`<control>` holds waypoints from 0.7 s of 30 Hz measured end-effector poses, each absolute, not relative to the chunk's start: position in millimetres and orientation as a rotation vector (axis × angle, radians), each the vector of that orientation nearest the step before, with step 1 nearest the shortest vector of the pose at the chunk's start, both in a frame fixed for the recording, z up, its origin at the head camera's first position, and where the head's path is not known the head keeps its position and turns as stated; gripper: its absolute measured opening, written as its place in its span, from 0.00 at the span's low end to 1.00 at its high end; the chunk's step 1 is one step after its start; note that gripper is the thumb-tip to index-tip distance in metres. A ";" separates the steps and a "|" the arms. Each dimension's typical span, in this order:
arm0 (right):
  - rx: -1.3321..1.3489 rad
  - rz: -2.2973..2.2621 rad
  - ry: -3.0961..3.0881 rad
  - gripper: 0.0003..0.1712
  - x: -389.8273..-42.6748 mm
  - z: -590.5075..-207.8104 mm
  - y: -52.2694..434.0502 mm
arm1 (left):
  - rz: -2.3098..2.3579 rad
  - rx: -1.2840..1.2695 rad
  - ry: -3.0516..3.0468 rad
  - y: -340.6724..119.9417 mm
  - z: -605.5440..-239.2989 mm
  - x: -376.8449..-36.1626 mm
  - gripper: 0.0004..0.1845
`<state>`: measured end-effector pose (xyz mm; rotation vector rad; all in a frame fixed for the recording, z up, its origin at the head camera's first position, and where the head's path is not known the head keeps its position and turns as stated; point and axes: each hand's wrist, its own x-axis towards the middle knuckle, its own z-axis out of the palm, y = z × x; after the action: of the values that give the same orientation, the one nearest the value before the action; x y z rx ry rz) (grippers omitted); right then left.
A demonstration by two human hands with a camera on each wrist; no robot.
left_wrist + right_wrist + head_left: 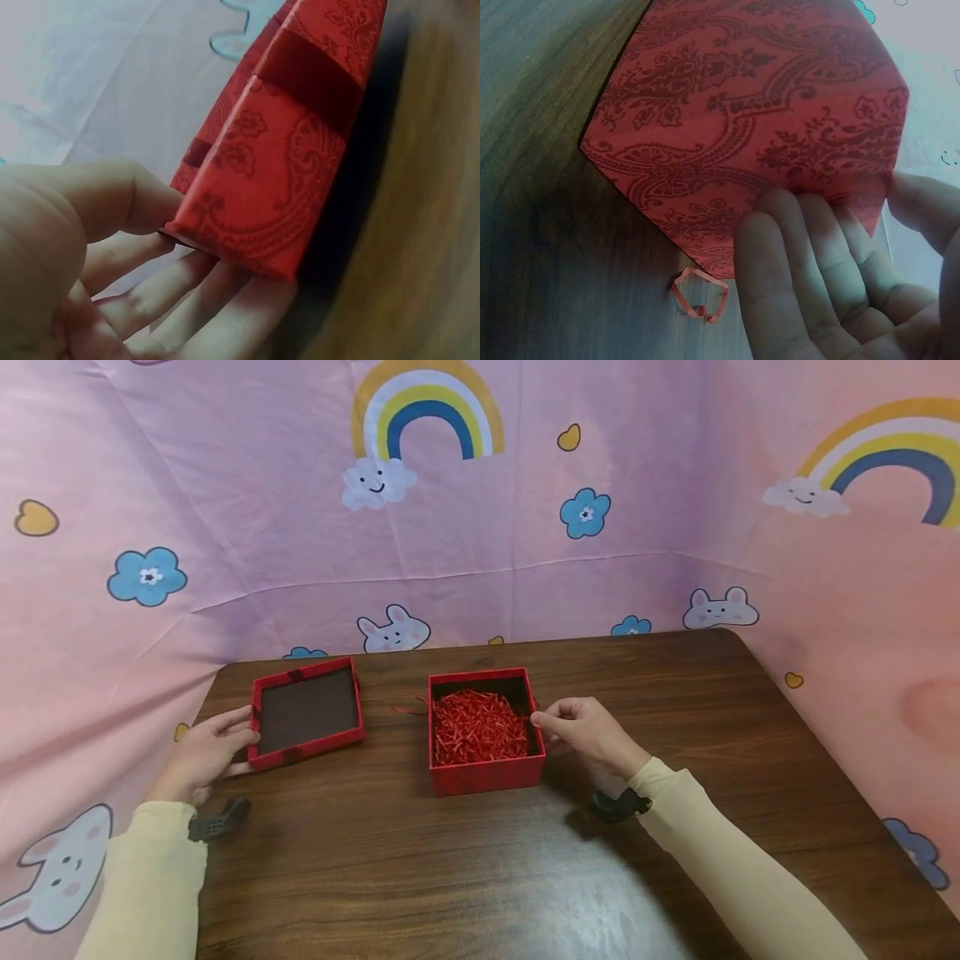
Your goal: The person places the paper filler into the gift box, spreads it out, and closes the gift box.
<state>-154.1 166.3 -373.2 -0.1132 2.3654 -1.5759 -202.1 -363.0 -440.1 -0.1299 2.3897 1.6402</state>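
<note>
A dark wooden tabletop (465,877) fills the near scene, its grain running left to right. A pink cloth backdrop (247,485) rises behind it and along both sides, printed with rainbows (427,410), blue flowers (146,577), yellow hearts (36,518) and white bunny faces (393,628). A loose curl of red paper (700,294) lies on the wood.

Soft, even indoor light; sharp head view, murkier wrist views.

Overhead light leaves a pale glare patch on the table (525,902) near the front edge, and soft shadows fall beside the red box (486,732) and under the right hand (588,735). The head view bends slightly at its edges (wide lens). The left wrist view is smeared, its wood blurred; the right wrist view is dim and bluish, the close fingers (795,277) soft.
</note>
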 end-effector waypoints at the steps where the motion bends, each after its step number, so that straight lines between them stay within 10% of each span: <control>1: -0.110 -1.573 2.365 0.21 -155.7 -375.8 167.1 | 1.653 -0.120 2.388 -360.4 -438.0 -202.6 0.36; 21: -0.178 -1.535 2.462 0.20 -171.5 -391.8 175.3 | 1.808 0.033 2.445 -242.2 -352.7 -219.3 0.34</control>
<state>-171.5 175.3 -391.8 -0.1784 2.4616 -1.5348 -219.3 -242.2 -352.7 0.0325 2.4446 1.8079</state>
